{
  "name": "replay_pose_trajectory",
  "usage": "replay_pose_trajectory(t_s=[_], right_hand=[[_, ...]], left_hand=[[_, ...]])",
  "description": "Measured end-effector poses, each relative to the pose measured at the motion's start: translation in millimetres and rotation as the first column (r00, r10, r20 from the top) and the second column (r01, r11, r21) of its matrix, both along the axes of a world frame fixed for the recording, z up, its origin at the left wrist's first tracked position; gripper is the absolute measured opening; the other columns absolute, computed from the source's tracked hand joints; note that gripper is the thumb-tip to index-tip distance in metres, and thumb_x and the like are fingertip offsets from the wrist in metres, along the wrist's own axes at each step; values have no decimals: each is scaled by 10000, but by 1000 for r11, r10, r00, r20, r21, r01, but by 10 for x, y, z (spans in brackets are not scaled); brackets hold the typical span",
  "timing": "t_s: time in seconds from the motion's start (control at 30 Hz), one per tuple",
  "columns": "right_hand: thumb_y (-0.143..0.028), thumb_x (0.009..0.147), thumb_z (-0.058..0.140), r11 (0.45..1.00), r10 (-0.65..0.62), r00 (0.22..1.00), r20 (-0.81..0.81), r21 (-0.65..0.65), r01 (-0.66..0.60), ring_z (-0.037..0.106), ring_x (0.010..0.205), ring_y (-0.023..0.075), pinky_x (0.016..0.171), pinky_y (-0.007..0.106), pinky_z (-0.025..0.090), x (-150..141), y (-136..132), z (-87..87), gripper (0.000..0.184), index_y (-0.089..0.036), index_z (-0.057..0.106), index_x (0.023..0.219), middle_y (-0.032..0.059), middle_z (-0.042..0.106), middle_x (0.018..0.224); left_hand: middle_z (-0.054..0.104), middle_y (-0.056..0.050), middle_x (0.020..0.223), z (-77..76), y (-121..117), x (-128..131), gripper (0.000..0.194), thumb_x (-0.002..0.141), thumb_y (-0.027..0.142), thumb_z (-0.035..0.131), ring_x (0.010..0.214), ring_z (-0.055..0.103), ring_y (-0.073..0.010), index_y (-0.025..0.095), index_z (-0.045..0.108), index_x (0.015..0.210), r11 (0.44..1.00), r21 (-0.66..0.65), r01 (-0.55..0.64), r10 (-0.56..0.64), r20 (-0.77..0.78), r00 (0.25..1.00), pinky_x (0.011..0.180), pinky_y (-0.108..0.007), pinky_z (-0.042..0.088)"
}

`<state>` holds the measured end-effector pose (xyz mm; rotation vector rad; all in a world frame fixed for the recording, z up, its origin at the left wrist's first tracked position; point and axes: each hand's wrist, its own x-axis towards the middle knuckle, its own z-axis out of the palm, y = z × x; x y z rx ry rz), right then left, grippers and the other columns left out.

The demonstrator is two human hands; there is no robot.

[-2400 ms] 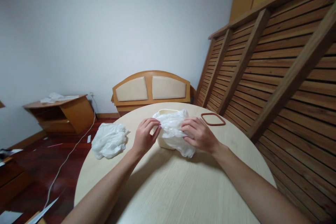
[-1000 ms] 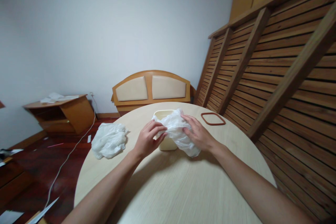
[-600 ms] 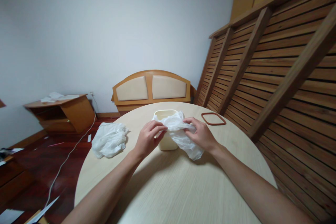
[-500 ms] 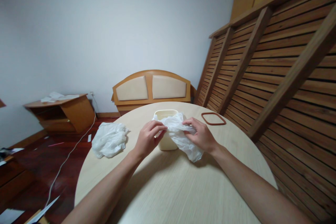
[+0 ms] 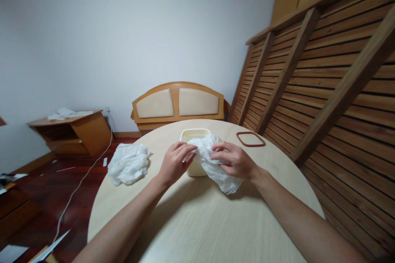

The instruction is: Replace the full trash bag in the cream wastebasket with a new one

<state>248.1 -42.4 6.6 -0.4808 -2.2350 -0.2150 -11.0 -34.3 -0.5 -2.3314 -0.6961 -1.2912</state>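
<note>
A crumpled white plastic bag (image 5: 220, 174) hangs between my two hands, in front of and partly over a cream bin (image 5: 197, 169). My left hand (image 5: 178, 160) pinches the bag's left edge between thumb and fingers. On the other side, my right hand (image 5: 235, 159) grips the bunched plastic with bent fingers. The bin stands upright on the round table, and its rim shows behind the bag. To the left lies a second crumpled white plastic bag (image 5: 128, 164), apart from both hands. A brown rounded-square ring (image 5: 261, 145) rests flat at the right.
The round pale wooden table (image 5: 197, 222) carries all these things. Slatted wooden panels (image 5: 308, 82) lean close along its right side. A headboard (image 5: 178, 117) stands behind it. On the left are a low cabinet (image 5: 89, 131) and a white cable (image 5: 80, 181) on the floor.
My right hand has moved slightly left along the bag and its fingers have shifted their hold. The bag's lower end hangs a little lower. My left hand is almost unmoved.
</note>
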Motion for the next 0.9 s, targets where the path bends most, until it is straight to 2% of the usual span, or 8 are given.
replay_pose_trajectory(t_s=[0.2, 0.3, 0.37, 0.43, 0.5, 0.6, 0.77, 0.9], right_hand=[[-332, 890, 612, 999, -37, 999, -27, -16, 36, 671, 927, 224, 824, 397, 538, 26, -22, 40, 152, -255, 715, 970, 62, 692, 1035], [-339, 924, 606, 989, -122, 984, -132, -103, 109, 649, 951, 229, 866, 407, 527, 5, -4, 45, 128, -241, 669, 870, 65, 663, 987], [-347, 896, 654, 979, -163, 965, -204, -157, 132, 627, 1050, 256, 939, 446, 511, -6, 25, 25, 119, -236, 620, 920, 85, 652, 1058], [-380, 874, 687, 966, -182, 951, -249, -224, 126, 569, 1214, 290, 1025, 502, 474, -7, 65, -17, 279, -236, 578, 1086, 123, 616, 1242], [-434, 877, 684, 939, -194, 944, -268, -328, 100, 473, 1361, 310, 1088, 547, 430, 1, 110, -74, 506, -241, 490, 1303, 158, 500, 1450], [-532, 892, 647, 876, -196, 944, -266, -480, 46, 380, 1451, 327, 1135, 590, 378, 13, 176, -164, 752, -247, 316, 1504, 187, 352, 1586], [-586, 943, 554, 786, -130, 949, -289, -613, -79, 390, 1452, 328, 1142, 602, 364, -14, 256, -284, 765, -238, 255, 1554, 216, 367, 1580], [-559, 931, 590, 802, -165, 939, -302, -595, -50, 540, 1324, 294, 1099, 549, 440, -57, 260, -288, 635, -253, 421, 1462, 167, 519, 1469]], left_hand=[[760, -49, 949, 46, -43, 26, 160, 966, 176, 584, 857, 661, -181, 221, 697, 1069, 999, 20, 30, -29, -37, 999, 833, -363, 547], [761, -49, 950, 46, -50, 24, 157, 965, 173, 585, 855, 659, -181, 216, 698, 1066, 999, 29, 41, -40, -46, 998, 808, -351, 537], [763, -49, 959, 42, -55, 20, 164, 960, 165, 592, 861, 656, -182, 213, 694, 1079, 998, 35, 49, -47, -55, 997, 795, -343, 529], [765, -46, 967, 39, -62, 18, 177, 958, 162, 593, 868, 655, -182, 218, 692, 1094, 998, 39, 55, -53, -61, 997, 795, -340, 523], [767, -42, 972, 40, -73, 17, 189, 961, 169, 586, 877, 655, -180, 229, 694, 1105, 997, 39, 61, -58, -68, 996, 806, -341, 518], [769, -35, 976, 46, -93, 16, 198, 961, 182, 588, 898, 653, -182, 246, 702, 1110, 997, 44, 66, -63, -82, 995, 838, -350, 512], [774, -29, 989, 42, -99, 10, 217, 939, 174, 622, 990, 648, -208, 256, 699, 1124, 994, 80, 75, -68, -92, 993, 910, -389, 510], [769, -28, 1010, 27, -76, 16, 209, 949, 155, 606, 1053, 658, -210, 241, 678, 1125, 992, 65, 105, -98, -101, 990, 1019, -444, 486]])
